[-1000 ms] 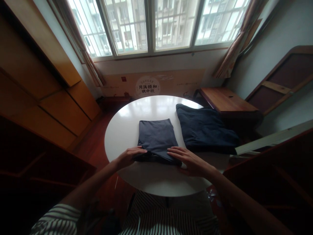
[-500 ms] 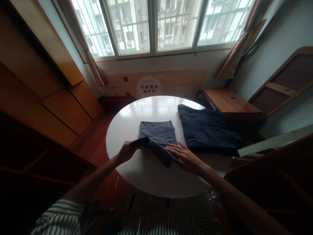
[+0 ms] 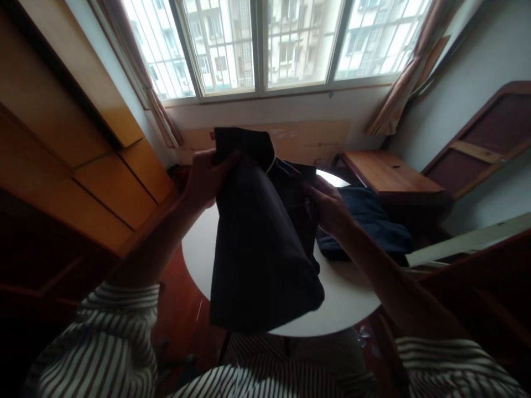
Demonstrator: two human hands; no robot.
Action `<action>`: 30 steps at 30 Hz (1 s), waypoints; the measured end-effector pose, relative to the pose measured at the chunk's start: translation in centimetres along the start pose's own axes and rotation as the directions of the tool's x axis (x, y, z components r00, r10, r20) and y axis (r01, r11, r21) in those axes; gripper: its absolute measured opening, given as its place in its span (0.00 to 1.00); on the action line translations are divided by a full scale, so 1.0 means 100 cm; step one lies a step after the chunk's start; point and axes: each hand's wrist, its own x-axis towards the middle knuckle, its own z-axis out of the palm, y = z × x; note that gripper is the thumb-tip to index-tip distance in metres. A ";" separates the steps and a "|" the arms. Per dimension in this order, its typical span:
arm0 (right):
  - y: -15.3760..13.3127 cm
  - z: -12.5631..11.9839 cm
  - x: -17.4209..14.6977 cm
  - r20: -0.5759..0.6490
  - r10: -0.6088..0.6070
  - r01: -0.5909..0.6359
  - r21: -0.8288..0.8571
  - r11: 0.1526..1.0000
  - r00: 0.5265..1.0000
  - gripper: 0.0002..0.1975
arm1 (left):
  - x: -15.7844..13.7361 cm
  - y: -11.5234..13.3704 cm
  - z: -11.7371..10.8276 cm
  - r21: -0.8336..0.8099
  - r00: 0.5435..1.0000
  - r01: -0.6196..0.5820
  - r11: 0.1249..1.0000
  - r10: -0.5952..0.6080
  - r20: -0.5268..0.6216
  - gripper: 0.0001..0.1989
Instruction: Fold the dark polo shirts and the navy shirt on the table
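Observation:
Raised above the round white table (image 3: 199, 251), a dark grey folded garment (image 3: 261, 249) hangs between my two hands. My left hand (image 3: 205, 179) grips its upper left edge, the thumb over the front of the cloth. At the upper right edge, my right hand (image 3: 327, 202) pinches the cloth between thumb and fingers. A thin pale line, maybe a cord or a seam, shows near the top fold. The lower part of the garment droops in front of the table. What kind of garment it is, I cannot tell.
On the table's right side lies a folded navy garment (image 3: 365, 221), partly behind my right hand and forearm. A small wooden desk (image 3: 394, 171) stands beyond it. Wooden cabinets (image 3: 103, 182) line the left, and barred windows (image 3: 257, 44) fill the far wall.
The grey garment has come up off the table toward me, and both hands have risen with it. My right hand, earlier laid flat on the cloth, now grips its edge.

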 end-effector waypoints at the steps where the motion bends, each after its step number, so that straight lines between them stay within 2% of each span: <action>1: 0.007 -0.001 0.009 -0.018 0.105 -0.105 -0.024 0.994 0.994 0.25 | 0.011 -0.015 0.004 -0.058 0.997 0.073 0.996 -0.071 0.040 0.14; 3: 0.028 -0.004 0.020 -0.086 0.298 -0.307 -0.120 0.944 0.951 0.26 | 0.019 -0.058 0.008 -0.103 0.966 0.248 0.963 -0.238 0.100 0.15; 4: 0.040 -0.006 0.022 -0.112 0.365 -0.381 -0.186 0.906 0.924 0.26 | 0.017 -0.084 0.007 -0.084 0.934 0.349 0.933 -0.340 0.105 0.16; 6: 0.065 -0.008 0.017 -0.090 0.433 -0.435 -0.350 0.830 0.897 0.26 | 0.003 -0.135 -0.002 -0.016 0.828 0.561 0.828 -0.560 0.044 0.18; 7: 0.076 -0.009 0.012 -0.038 0.448 -0.418 -0.437 0.796 0.893 0.26 | -0.006 -0.158 -0.009 0.017 0.770 0.637 0.770 -0.638 0.018 0.18; 8: 0.087 -0.009 0.007 0.028 0.453 -0.374 -0.519 0.768 0.891 0.26 | -0.016 -0.178 -0.016 0.032 0.743 0.669 0.742 -0.670 0.007 0.19; 9: 0.096 -0.010 0.002 0.097 0.447 -0.309 -0.592 0.744 0.889 0.25 | -0.025 -0.193 -0.024 0.038 0.726 0.688 0.725 -0.688 -0.004 0.19; 11: 0.110 -0.011 -0.005 0.192 0.399 -0.167 -0.687 0.707 0.896 0.22 | -0.037 -0.213 -0.038 0.033 0.720 0.694 0.719 -0.694 -0.004 0.20; 13: 0.120 -0.012 -0.004 0.194 0.334 -0.095 -0.725 0.682 0.922 0.16 | -0.042 -0.221 -0.048 0.022 0.718 0.696 0.717 -0.697 0.001 0.21; 14: 0.123 -0.012 0.000 0.165 0.315 -0.102 -0.724 0.682 0.935 0.12 | -0.042 -0.222 -0.051 0.020 0.715 0.699 0.715 -0.699 0.004 0.22; 16: 0.128 -0.010 0.014 0.065 0.358 -0.223 -0.675 0.703 0.931 0.12 | -0.042 -0.222 -0.054 0.016 0.708 0.706 0.708 -0.706 0.015 0.22; 19: 0.131 -0.002 0.038 -0.023 0.539 -0.453 -0.572 0.684 0.842 0.12 | -0.043 -0.221 -0.055 -0.019 0.704 0.708 0.706 -0.703 0.102 0.24; 21: 0.130 0.006 0.050 -0.011 0.626 -0.528 -0.549 0.648 0.780 0.07 | -0.045 -0.220 -0.055 -0.071 0.724 0.687 0.723 -0.673 0.151 0.26; 22: 0.128 0.009 0.053 0.014 0.646 -0.538 -0.540 0.647 0.763 0.08 | -0.047 -0.220 -0.055 -0.105 0.742 0.669 0.736 -0.651 0.161 0.28; 24: 0.123 0.015 0.053 0.127 0.662 -0.553 -0.449 0.702 0.738 0.08 | -0.049 -0.220 -0.055 -0.180 0.776 0.630 0.755 -0.607 0.172 0.31; 27: 0.114 0.018 0.043 0.368 0.591 -0.577 -0.163 0.801 0.718 0.11 | -0.052 -0.217 -0.056 -0.287 0.805 0.593 0.753 -0.547 0.229 0.31; 28: 0.111 0.018 0.040 0.410 0.548 -0.573 -0.072 0.816 0.729 0.14 | -0.052 -0.216 -0.056 -0.309 0.810 0.586 0.749 -0.533 0.242 0.30; 30: 0.106 0.016 0.036 0.405 0.470 -0.529 0.041 0.847 0.784 0.21 | -0.051 -0.214 -0.056 -0.328 0.816 0.577 0.748 -0.519 0.253 0.29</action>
